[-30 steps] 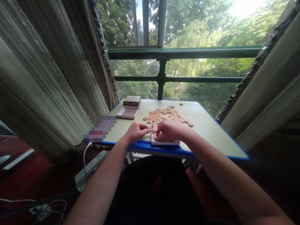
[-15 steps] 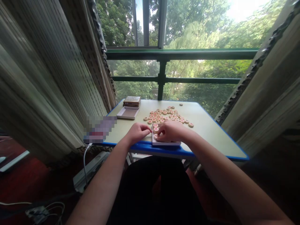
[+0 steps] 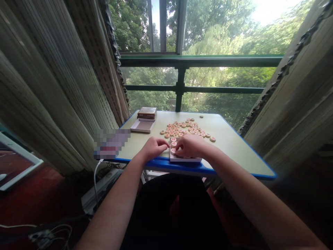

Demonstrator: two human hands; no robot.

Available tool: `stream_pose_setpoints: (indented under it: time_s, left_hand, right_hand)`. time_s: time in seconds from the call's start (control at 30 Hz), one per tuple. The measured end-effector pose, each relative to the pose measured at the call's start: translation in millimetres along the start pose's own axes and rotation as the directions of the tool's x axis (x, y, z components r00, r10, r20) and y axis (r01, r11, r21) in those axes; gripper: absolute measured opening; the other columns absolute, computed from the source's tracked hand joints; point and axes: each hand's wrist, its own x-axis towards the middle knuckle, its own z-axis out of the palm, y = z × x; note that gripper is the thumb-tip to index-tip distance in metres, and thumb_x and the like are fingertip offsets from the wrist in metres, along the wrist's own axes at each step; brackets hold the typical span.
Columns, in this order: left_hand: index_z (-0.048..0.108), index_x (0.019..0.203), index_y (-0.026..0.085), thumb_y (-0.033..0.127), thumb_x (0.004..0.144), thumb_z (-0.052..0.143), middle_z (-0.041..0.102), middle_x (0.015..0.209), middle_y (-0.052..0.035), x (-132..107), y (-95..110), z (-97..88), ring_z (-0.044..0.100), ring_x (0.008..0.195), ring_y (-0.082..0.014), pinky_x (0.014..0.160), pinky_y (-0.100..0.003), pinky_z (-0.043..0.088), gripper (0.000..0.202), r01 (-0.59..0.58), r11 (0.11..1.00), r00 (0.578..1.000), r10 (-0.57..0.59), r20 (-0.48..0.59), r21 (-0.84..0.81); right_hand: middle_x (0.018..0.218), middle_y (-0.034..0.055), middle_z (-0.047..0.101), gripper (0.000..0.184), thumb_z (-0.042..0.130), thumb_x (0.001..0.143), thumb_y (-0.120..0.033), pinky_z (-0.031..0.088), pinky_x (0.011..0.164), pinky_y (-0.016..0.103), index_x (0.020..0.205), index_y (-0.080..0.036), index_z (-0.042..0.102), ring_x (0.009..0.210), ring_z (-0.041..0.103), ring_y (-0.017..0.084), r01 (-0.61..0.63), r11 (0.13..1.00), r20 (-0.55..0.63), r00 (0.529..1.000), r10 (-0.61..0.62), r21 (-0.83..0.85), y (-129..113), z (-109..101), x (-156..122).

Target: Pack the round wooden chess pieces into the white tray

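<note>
A shallow white-walled box sits at the table's near edge, with Chinese chess pieces along its left side. My right hand reaches into it with curled fingers, the tips at the lowest visible Chinese chess piece. Two more round wooden pieces with red characters lie above that one in a column. My right hand covers most of the box's inside. Beside the box's left wall is my left hand, its thumb and forefinger drawn close together with the tips at the wall. Whether anything is between them cannot be made out.
Many loose Chinese chess pieces spread beyond the box, and a single piece lies near the far edge. An open box lid and a closed box stand back left. A blurred-out object with a white cable rests at the left edge.
The piece at my right fingertips now shows more of its face and lies in line with those above it. Both hands stay almost in place; the view shifts slightly.
</note>
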Motion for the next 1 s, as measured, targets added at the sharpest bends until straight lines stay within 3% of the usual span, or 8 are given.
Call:
stream_pose_setpoints:
  time_s: [0.33, 0.53, 0.73, 1.0]
  left_hand:
    - [0.073, 0.073, 0.012, 0.022, 0.065, 0.053, 0.064, 0.058, -0.0006, 1.7, -3.8, -0.2, 0.051, 0.057, -0.0116, 0.055, -0.021, 0.038, 0.024, 0.013, 1.000, 1.000, -0.013, 0.007, 0.024]
    - [0.073, 0.072, 0.012, 0.023, 0.065, 0.053, 0.063, 0.057, -0.0006, 2.1, -4.6, -0.3, 0.051, 0.057, -0.0121, 0.056, -0.022, 0.038, 0.024, 0.003, 0.999, 1.000, -0.003, 0.006, 0.043]
    - [0.073, 0.072, 0.012, 0.021, 0.065, 0.053, 0.062, 0.056, 0.0005, 2.0, -3.8, -0.4, 0.051, 0.055, -0.0110, 0.054, -0.020, 0.037, 0.023, -0.007, 0.999, 1.000, 0.007, 0.005, 0.032]
    - [0.073, 0.071, 0.013, 0.020, 0.066, 0.053, 0.064, 0.057, 0.0008, 3.9, -6.5, 0.5, 0.053, 0.056, -0.0109, 0.055, -0.020, 0.038, 0.021, -0.023, 0.998, 1.000, 0.024, -0.014, 0.060]
  right_hand:
    - [0.063, 0.0015, 0.066, 0.018, 0.065, 0.066, -0.036, 0.028, 0.047, 0.023, 0.075, -0.023, 0.074, 0.051, 0.050, 0.011, -0.010, 0.999, 0.034, 0.999, 0.008, 0.051, 6.9, -3.8, 1.4]
    - [0.068, 0.0022, 0.068, 0.013, 0.063, 0.070, -0.027, 0.031, 0.050, 0.022, 0.075, -0.022, 0.074, 0.056, 0.053, 0.011, 0.011, 0.996, -0.061, 0.998, -0.006, 0.086, 17.3, -3.2, 7.3]
    - [0.069, 0.0019, 0.068, 0.018, 0.062, 0.074, -0.035, 0.030, 0.050, 0.023, 0.078, -0.022, 0.073, 0.056, 0.052, 0.011, -0.001, 0.998, -0.061, 0.998, 0.005, 0.062, 17.7, 1.4, 14.3]
    - [0.068, 0.0026, 0.068, 0.014, 0.060, 0.073, -0.028, 0.033, 0.053, 0.023, 0.073, -0.020, 0.073, 0.059, 0.053, 0.012, 0.047, 0.997, -0.154, 0.987, -0.036, 0.069, 20.3, 1.0, 13.3]
